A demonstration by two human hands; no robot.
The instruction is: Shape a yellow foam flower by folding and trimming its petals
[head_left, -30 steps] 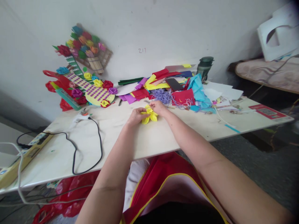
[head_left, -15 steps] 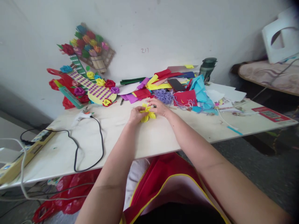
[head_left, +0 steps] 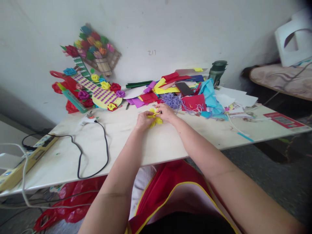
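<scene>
1. From my remote feed, I judge the yellow flower (head_left: pixel 159 121) well formed: its petals are spread. Its centre is partly covered, so I can't confirm that every part is fixed.
2. What is left on it I can't tell either; with fingers at its middle, I'd read it as being worked on rather than set aside as complete.
3. Toward the far left corner of the surface (head_left: pixel 165 143), I see a guitar-shaped piece (head_left: pixel 103 94) bearing coloured flowers that look finished to me. The yellow flower is well apart from it.
4. My left hand (head_left: pixel 144 120) pinches the flower's left side between thumb and fingers.
5. My right hand (head_left: pixel 166 112) grips its upper right part with bent fingertips. A small grey tip (head_left: pixel 154 105) shows just beyond those fingers, too small for me to name.
6. So the flower sits between both hands, touching each, about midway between the left and right edges, and between the near edge and the heap of coloured material (head_left: pixel 168 81) along the far edge. Whether it rests on the surface or is lifted slightly, I can't say.
</scene>
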